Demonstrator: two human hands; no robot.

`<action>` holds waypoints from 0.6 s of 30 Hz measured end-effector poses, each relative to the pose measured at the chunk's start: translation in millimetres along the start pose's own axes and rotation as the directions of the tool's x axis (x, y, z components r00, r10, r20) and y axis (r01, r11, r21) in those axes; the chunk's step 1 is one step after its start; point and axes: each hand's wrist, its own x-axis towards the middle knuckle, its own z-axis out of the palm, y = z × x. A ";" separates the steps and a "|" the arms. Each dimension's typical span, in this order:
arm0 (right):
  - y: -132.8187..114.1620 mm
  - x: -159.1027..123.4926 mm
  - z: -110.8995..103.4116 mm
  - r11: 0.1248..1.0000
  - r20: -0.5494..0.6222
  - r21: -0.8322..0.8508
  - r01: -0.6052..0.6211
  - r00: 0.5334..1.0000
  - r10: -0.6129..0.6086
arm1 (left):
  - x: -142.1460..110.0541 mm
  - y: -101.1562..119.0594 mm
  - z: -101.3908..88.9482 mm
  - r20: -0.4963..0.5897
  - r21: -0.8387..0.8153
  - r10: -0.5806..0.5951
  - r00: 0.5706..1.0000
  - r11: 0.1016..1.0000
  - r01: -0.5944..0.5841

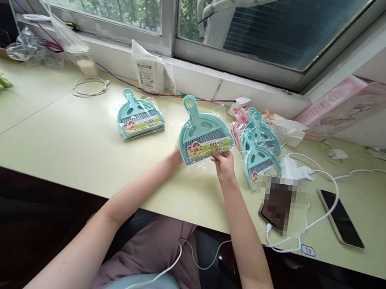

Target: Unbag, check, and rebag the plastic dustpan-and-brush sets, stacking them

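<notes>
A teal toy dustpan and brush set (200, 129) in clear plastic wrap is raised above the table in front of me. My right hand (224, 165) pinches its lower right edge, thumb on the printed label. At its lower left side is my left hand (176, 155), gripping it, with most of the fingers hidden behind the dustpan. To the left, another wrapped teal dustpan set (140, 117) lies on the table. Several more teal sets (261, 158) overlap in a pile to the right, beside a pink dustpan (240, 122).
On the right of the pale table (73, 148) are a phone (341, 219), a partly blurred dark device (271, 220), white cables and a charger (337, 154). A plastic-wrapped packet (149, 71), a coiled cable (90, 87) and a pink box (341, 106) sit near the window.
</notes>
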 end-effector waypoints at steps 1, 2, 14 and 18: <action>-1.3 4.3 -4.2 1.000 -0.045 0.003 0.015 0.999 -0.015 | 2.6 4.6 -0.7 0.042 0.000 0.016 0.999 1.000 -0.016; -2.0 8.0 -7.8 1.000 -0.083 0.006 0.026 0.996 -0.025 | 4.4 8.5 -2.2 0.089 0.021 0.044 0.995 0.999 -0.046; 4.3 19.9 -20.3 1.000 -0.129 0.014 0.010 0.992 -0.009 | 10.0 -4.0 -14.7 0.115 0.496 0.120 0.986 0.853 -0.161; 3.1 18.0 -19.8 1.000 -0.132 0.001 0.013 0.991 -0.013 | 11.2 -3.0 -17.5 0.119 0.522 0.108 0.987 0.839 -0.154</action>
